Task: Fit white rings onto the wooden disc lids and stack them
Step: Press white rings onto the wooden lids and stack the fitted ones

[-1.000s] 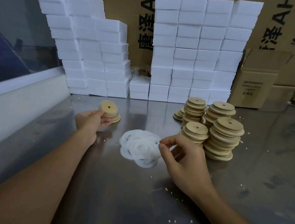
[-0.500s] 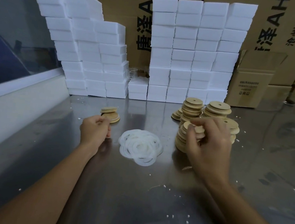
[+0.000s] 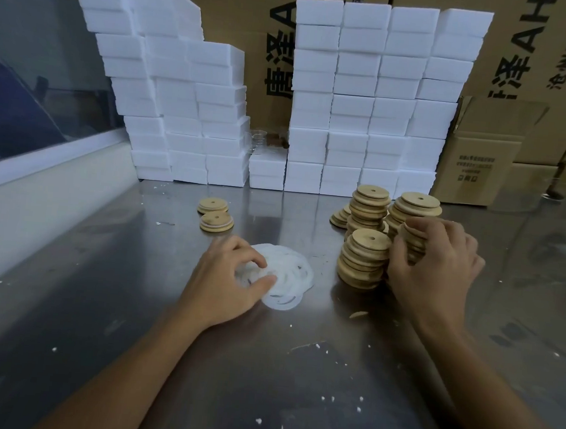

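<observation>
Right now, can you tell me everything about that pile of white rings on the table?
The pile of white rings is a loose heap of thin, flat, see-through white hoops, maybe rubbery plastic, overlapping every which way. It lies flat on the shiny metal table, between the small finished lids on the left and the tall wooden lid stacks on the right. The left hand rests on its left edge, fingertips and thumb curled onto the rings as if picking one.

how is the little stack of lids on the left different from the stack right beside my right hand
The left stack is short, only a few lids, with a white ring showing at its base; the stack by the right hand is much taller and shows no rings. The left one stands untouched. Both are round wooden lids with centre holes.
</observation>
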{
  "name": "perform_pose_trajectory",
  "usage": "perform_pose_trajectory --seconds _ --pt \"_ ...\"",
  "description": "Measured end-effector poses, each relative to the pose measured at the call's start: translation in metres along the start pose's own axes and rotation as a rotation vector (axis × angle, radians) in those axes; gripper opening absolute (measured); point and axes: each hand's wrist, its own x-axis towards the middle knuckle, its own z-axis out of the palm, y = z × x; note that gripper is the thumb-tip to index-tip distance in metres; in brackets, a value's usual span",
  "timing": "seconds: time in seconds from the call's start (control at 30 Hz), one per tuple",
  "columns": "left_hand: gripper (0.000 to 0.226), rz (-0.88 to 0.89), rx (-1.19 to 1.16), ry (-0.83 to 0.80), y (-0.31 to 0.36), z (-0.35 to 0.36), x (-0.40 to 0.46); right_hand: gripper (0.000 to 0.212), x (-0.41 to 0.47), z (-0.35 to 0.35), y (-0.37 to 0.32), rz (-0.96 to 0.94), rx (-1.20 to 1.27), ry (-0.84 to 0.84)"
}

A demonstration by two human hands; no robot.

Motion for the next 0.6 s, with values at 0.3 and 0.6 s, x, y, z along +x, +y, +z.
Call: perform_pose_trajectory --seconds 0.3,0.6 --pt "0.014 0.005 0.005 -0.102 0.008 0.000 -0.001 0.029 0.002 0.003 0.014 0.057 0.020 -0.021" --pt "0.023 -0.023 -0.002 -0.173 0.011 -0.010 -0.002 0.030 0.002 0.003 0.014 0.043 0.068 0.000"
